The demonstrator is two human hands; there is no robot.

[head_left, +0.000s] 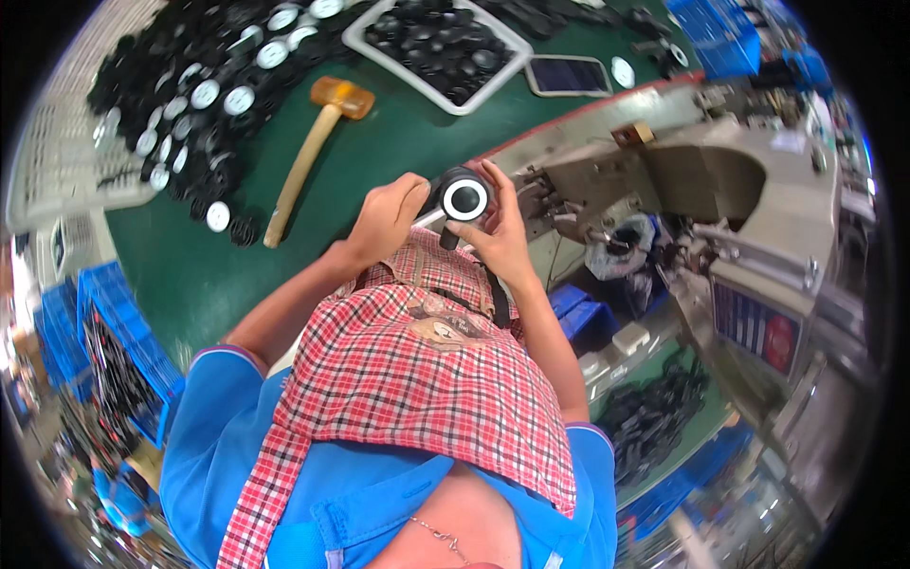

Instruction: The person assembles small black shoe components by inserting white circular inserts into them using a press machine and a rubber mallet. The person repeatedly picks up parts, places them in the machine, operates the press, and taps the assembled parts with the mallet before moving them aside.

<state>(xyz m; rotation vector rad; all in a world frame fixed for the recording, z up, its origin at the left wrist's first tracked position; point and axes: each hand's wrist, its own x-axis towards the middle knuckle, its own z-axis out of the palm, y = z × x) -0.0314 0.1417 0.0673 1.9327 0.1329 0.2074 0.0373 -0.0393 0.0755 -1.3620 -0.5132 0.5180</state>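
Note:
In front of my apron, my right hand grips a round black wheel-like part with a white ring on its face. My thumb presses its lower edge, and the fingers curl round its right side. A short black stub sticks out below it. Just to the left, my left hand is closed with the fingers curled; whatever it holds is hidden, though dark material shows between it and the round part. On the green worktop, left of my left hand, lies a mallet with an amber head and a wooden handle.
Black wheel-like parts, several with white discs, are heaped at the far left. A white tray of black round pieces stands at the back, beside a phone. A metal machine stands right; blue crates sit left.

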